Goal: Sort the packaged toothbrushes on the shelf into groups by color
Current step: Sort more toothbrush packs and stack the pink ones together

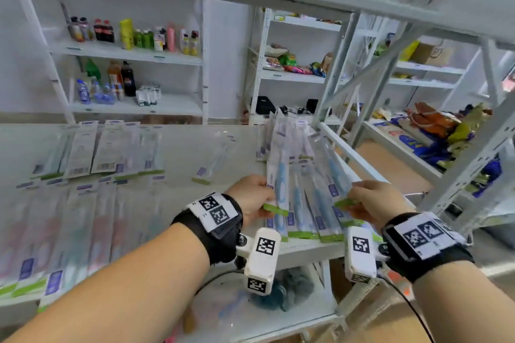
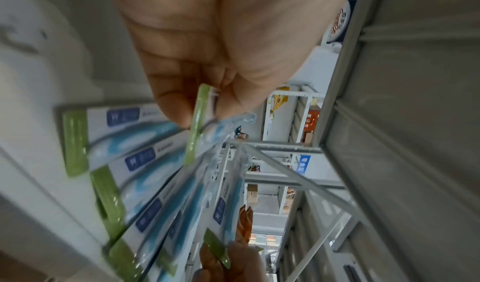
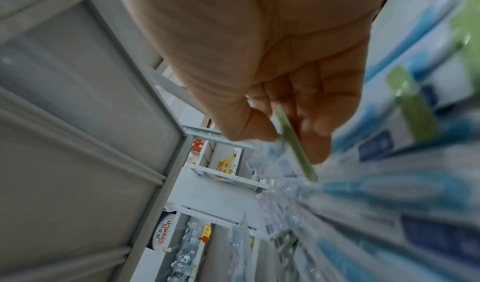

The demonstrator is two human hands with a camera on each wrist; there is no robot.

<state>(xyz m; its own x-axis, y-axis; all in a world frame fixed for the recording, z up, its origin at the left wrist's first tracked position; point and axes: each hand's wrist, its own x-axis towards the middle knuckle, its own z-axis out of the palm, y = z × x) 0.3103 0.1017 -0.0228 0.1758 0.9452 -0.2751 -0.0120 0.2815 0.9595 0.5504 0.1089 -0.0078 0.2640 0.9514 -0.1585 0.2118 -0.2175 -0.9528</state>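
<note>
Now left hand point(image 1: 252, 198) grip pinches blue toothbrush pack point(image 1: 278, 175); right hand point(image 1: 373, 200) grip pinches another pack point(image 1: 333, 172).

Head view high, facing down over shelf point(image 1: 217, 147); wrist views close under palms (sharing blue packs point(image 1: 306, 198)).

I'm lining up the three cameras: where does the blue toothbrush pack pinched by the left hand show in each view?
Head: blue toothbrush pack, centre, at the blue row's left end.
Left wrist: green end strip under the left hand, centre.
Right wrist: cannot pick it out; blurred.
Shared landmark: row of blue packs.
</note>
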